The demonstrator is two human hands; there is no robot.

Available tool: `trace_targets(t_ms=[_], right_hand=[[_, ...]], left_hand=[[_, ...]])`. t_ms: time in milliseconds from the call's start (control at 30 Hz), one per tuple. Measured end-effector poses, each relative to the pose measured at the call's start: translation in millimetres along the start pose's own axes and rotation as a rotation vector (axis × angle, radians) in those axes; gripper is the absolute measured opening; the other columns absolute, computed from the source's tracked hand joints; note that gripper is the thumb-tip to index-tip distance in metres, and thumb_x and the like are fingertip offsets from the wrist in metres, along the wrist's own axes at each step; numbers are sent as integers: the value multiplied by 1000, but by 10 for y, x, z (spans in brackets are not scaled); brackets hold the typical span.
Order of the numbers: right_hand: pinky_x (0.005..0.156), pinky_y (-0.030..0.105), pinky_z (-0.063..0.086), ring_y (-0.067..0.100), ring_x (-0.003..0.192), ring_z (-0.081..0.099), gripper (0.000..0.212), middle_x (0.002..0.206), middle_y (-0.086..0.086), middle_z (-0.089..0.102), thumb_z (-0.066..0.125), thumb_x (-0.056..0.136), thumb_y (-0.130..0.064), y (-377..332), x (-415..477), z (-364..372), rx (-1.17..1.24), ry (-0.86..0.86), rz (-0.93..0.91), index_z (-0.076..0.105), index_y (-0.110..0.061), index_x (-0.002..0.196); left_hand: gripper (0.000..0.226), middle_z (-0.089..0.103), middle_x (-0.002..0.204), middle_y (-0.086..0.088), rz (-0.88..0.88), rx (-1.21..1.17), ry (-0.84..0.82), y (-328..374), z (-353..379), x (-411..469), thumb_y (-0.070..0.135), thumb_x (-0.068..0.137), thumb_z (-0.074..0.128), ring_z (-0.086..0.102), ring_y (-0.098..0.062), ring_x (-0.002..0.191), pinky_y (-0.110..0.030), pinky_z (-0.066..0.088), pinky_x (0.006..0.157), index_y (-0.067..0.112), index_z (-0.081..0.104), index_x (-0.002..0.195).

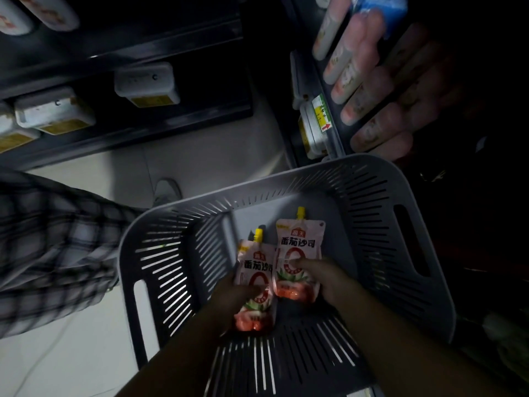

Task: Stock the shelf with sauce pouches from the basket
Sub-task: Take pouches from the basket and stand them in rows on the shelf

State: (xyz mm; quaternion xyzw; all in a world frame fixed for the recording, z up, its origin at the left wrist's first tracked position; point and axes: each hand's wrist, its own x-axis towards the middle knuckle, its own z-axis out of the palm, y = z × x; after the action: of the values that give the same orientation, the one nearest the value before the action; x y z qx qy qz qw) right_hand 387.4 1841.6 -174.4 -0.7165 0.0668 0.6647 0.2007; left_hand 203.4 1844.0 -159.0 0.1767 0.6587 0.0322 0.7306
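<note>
in the lower middle of the frame, a grey slotted basket (372, 196) holds two pink sauce pouches with yellow caps. the left hand (237, 296) grips the left pouch (254, 267). the right hand (326, 279) grips the right pouch (297, 245), thumb on its front. at upper right, more pouches (346, 73) line a dark shelf (339, 136).

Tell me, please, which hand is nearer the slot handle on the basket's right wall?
Right. The right hand holds the right pouch, short of the handle; the left hand holds the left pouch, farther across the basket.
</note>
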Motion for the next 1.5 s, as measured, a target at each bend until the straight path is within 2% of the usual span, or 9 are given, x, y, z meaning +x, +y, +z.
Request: trace_targets(t_ms=[100,300,500,733,933,1100,1267,1367,1500], right_hand=[[68,37,57,31,83,68,22,98,18,70,69,79,-3,-62,-49,-9,58,-75,33,65,-6,100],[54,35,59,23,65,72,15,77,10,75,70,80,-9,-140,-99,10,93,-217,-2,68,-8,95],[49,33,58,22,58,72,16,71,11,74,73,77,-8,-145,-120,9,109,-143,-106,67,-4,92],[45,30,56,20,52,70,12,62,9,73,70,79,-5,-239,-309,-123,73,-192,-153,65,-5,90],[57,33,60,22,59,71,15,72,11,75,73,76,-4,-362,-708,-285,-101,-265,-179,70,-6,90],[81,43,56,37,92,68,49,104,23,71,79,60,-12,-398,-1172,-416,-179,-376,-222,69,-1,107],[68,40,60,28,73,73,34,89,16,75,74,63,-5,-539,-1786,-387,-125,-382,-353,71,-4,97],[59,37,61,22,65,73,17,77,9,76,69,76,0,-650,-2269,-369,-106,-366,-467,70,-10,90],[63,35,60,23,73,74,24,86,9,76,69,77,-4,-714,-3006,-335,-35,-349,-664,69,-9,100]], left_hand=[[37,70,102,-13,-88,-46,-88,83,-14,-29,9,77,69,68,-29,90,-36,54,68,8,58,112],[50,72,100,-19,-170,-235,-193,113,-24,-9,14,67,70,69,-33,89,-45,54,79,3,57,114],[50,68,110,-21,-126,-359,-181,105,-14,-68,18,72,68,67,-35,95,-47,52,81,6,56,119],[49,70,98,-20,-142,-332,-154,196,44,-236,10,69,70,71,-29,73,-35,57,56,3,54,116],[55,71,97,-20,-19,-343,-141,238,151,-571,5,64,72,70,-28,71,-33,58,59,0,56,116],[26,74,88,-14,52,-316,-179,357,243,-979,0,75,65,71,-25,72,-36,60,65,2,64,101],[49,71,107,-19,184,-277,-203,692,278,-1605,16,66,75,69,-31,90,-44,54,88,2,63,112],[42,73,98,-16,311,-266,-209,915,247,-2005,14,66,73,71,-28,81,-41,55,84,3,63,106],[37,74,95,-16,472,-216,-282,1204,209,-2626,8,70,67,72,-28,78,-39,59,73,5,61,107]])
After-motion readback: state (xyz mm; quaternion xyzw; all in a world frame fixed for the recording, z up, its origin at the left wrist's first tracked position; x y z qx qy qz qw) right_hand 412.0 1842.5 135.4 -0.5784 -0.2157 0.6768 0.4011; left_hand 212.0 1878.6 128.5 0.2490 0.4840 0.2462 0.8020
